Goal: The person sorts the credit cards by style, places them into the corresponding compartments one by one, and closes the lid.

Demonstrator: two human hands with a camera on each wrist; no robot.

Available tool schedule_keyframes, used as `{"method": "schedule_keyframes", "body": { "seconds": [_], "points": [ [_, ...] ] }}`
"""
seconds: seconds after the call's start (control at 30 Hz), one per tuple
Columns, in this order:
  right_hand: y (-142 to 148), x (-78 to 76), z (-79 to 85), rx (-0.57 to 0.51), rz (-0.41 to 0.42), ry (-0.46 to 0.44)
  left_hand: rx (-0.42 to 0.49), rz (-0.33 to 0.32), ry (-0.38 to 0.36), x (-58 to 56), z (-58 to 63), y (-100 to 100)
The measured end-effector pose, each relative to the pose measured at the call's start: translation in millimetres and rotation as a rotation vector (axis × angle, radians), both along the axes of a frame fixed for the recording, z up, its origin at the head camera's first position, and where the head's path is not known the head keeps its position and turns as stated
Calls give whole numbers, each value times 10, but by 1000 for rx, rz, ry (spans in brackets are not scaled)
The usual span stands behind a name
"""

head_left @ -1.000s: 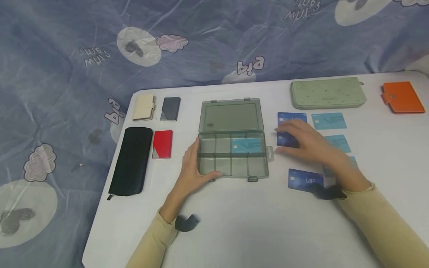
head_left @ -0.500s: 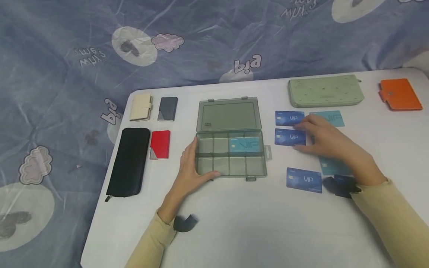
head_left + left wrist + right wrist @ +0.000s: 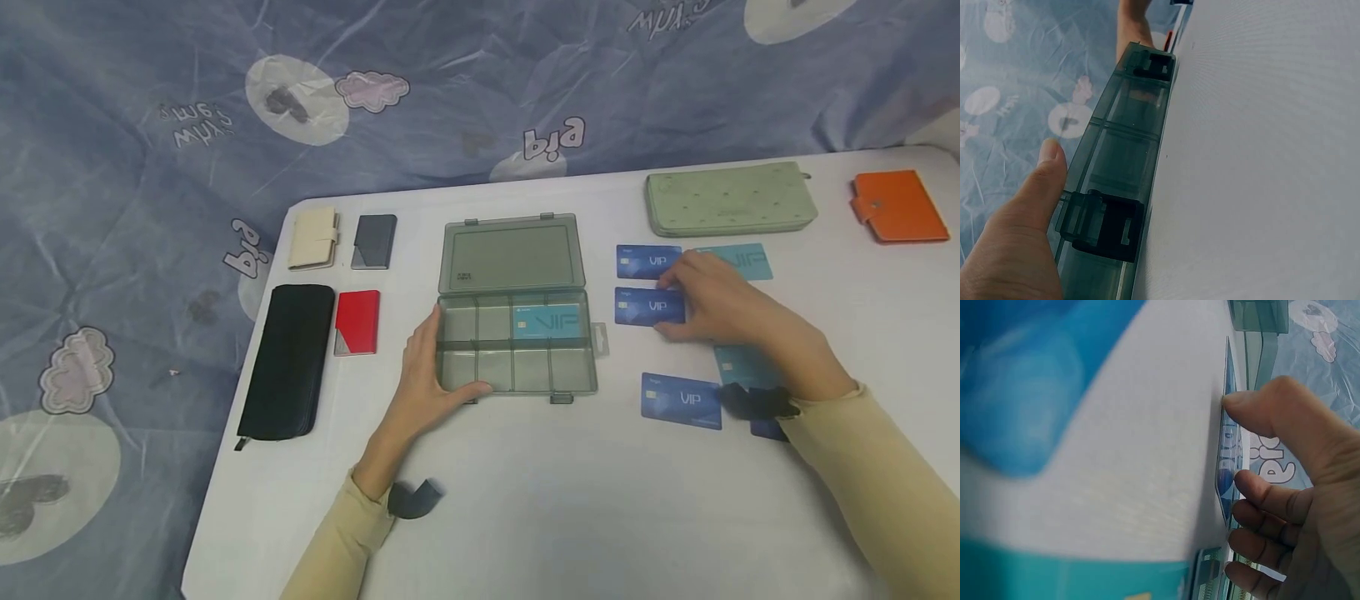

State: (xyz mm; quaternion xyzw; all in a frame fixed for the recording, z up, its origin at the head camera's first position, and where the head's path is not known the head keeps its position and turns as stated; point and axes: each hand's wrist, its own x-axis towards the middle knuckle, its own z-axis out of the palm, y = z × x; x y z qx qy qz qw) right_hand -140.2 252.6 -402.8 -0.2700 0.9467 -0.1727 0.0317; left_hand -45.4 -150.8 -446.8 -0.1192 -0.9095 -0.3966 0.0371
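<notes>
One left hand, spread, touched one translucent green plastic box; one right hand pinched one dark-blue rectangular VIP card right of the box; three more blue cards showed nearby.

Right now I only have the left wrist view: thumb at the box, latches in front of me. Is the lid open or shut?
Observer: Open. The head view shows the lid folded back on the far side of the box.
Operator: Anything inside?
Observer: Yes, one light blue card, in the back row, at the right.
Operator: I only catch a bit of the other arm. What's the right hand on?
Observer: A dark blue card to the right of the box; its thumb and fingers are at the card's right end.
</notes>
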Motion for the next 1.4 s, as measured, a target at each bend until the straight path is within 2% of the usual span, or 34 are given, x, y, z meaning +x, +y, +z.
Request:
{"method": "schedule_keyframes", "body": {
  "seconds": [0.2,0.47,0.73,0.93,1.0,1.13,1.27,1.4],
  "points": [
    [-19,-11,8,1,-14,-28,3,-4,5,-4,-9,-5],
    [-26,11,32,8,-34,-110,9,-3,2,-2,-9,-1],
    [-1,19,35,-19,-15,-93,12,-5,8,0,-12,-11],
    [-39,133,222,-82,-69,-111,7,-4,-5,-4,-4,-6],
    [-117,200,305,-124,-48,-83,5,-3,-7,-4,1,-4],
    [-373,345,386,-177,71,-4,4,-1,-8,-3,12,-6],
    [-670,469,354,-187,211,20,3,1,-11,-6,10,-7],
    [-882,532,283,-205,282,25,6,-2,-18,-4,7,2]
  ]
}}
